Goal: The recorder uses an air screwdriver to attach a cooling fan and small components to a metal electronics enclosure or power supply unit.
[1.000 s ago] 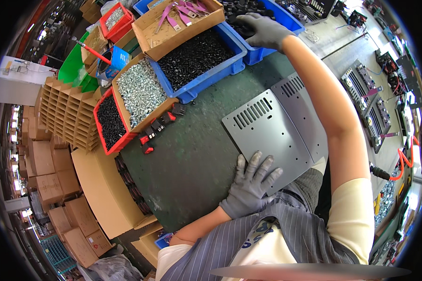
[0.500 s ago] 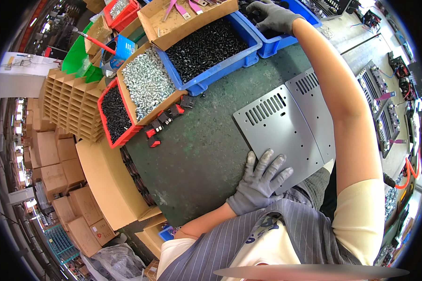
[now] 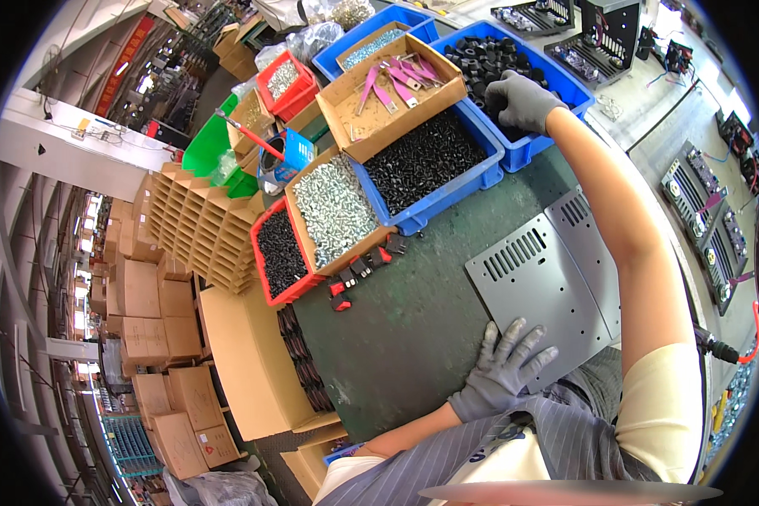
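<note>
My left hand (image 3: 506, 371), in a grey glove, lies open with fingers spread on the near left edge of a grey sheet-metal panel (image 3: 540, 291) with slots and small holes. A second slotted panel (image 3: 584, 244) adjoins it on the right, partly covered by my right arm. At the far right, my gloved right hand (image 3: 527, 105) is over a blue bin (image 3: 527, 150) of chunky black parts (image 3: 493, 63). Its fingers curl down among these parts; whatever they grip is hidden.
Left of that bin stand a blue bin of black screws (image 3: 426, 160), a box of silvery screws (image 3: 333, 207) and a red bin of black screws (image 3: 280, 257). Red-and-black switches (image 3: 363, 268) lie before them. A cardboard tray (image 3: 354, 110) holds purple-handled pieces. Slotted assemblies (image 3: 708, 223) sit at right.
The whole view has shifted, showing more of the far bins. My right hand's fingers have gone from stretched out to curled in the bin. My left hand stays on the panel.
</note>
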The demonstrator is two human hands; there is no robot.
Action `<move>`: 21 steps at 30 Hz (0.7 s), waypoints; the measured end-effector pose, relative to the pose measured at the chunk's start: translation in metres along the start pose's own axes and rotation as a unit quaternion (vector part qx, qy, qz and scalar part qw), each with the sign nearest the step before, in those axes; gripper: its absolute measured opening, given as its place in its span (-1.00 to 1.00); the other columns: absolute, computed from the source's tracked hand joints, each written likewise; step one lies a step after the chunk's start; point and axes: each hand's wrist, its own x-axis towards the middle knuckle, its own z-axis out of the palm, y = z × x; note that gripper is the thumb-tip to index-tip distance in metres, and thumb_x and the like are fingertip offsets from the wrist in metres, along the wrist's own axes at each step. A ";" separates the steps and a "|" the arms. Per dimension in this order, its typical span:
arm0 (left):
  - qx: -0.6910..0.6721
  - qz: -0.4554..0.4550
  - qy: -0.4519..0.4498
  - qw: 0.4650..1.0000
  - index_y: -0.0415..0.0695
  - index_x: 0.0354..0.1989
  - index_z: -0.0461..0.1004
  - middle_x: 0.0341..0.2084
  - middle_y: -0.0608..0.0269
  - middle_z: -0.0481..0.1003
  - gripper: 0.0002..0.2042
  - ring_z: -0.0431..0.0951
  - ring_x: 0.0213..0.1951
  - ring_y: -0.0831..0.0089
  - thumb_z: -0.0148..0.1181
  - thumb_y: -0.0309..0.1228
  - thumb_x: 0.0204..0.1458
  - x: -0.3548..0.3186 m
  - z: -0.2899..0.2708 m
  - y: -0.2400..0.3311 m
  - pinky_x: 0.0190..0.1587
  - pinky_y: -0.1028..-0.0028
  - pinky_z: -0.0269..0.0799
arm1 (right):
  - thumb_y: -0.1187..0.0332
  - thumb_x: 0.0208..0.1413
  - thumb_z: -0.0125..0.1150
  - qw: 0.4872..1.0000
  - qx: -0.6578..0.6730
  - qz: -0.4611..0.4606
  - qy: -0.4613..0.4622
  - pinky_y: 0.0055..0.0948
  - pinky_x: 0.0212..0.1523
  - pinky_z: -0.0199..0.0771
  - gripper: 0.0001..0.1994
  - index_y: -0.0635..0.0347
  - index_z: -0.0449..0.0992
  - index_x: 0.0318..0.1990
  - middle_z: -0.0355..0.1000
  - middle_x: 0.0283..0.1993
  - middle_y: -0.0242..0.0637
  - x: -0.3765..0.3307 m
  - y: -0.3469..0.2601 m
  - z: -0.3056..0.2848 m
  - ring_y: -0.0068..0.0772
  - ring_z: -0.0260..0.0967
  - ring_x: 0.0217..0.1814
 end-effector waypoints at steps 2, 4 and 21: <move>-0.004 0.001 0.001 1.000 0.17 0.20 0.23 0.26 0.10 0.05 -0.44 -0.21 0.32 -0.01 -0.05 0.06 0.00 0.001 -0.003 0.001 0.23 -0.19 -0.44 | 0.42 -0.24 0.19 0.999 0.000 0.038 0.025 -0.24 0.01 0.35 -0.68 0.02 0.49 -0.20 0.27 -0.08 -0.10 -0.003 -0.002 -0.003 -0.01 0.30 -0.02; -0.039 -0.025 -0.007 0.999 0.17 0.20 0.23 0.25 0.11 0.06 -0.41 -0.21 0.32 0.01 -0.01 0.08 -0.03 0.001 -0.008 0.005 0.24 -0.17 -0.46 | 0.41 -0.23 0.18 0.997 0.011 0.061 0.043 -0.23 0.01 0.35 -0.68 0.02 0.49 -0.20 0.26 -0.07 -0.11 -0.006 -0.003 -0.005 -0.01 0.31 -0.02; -0.028 -0.040 -0.070 0.996 0.16 0.25 0.14 0.27 0.12 -0.01 -0.26 -0.25 0.33 0.03 0.14 0.11 -0.17 0.007 -0.029 0.015 0.27 -0.12 -0.50 | 0.46 -0.24 0.21 0.966 0.151 0.012 0.212 -0.38 -0.05 0.40 -0.70 0.07 0.53 -0.22 0.36 -0.21 -0.21 -0.029 -0.029 -0.015 -0.26 0.38 -0.14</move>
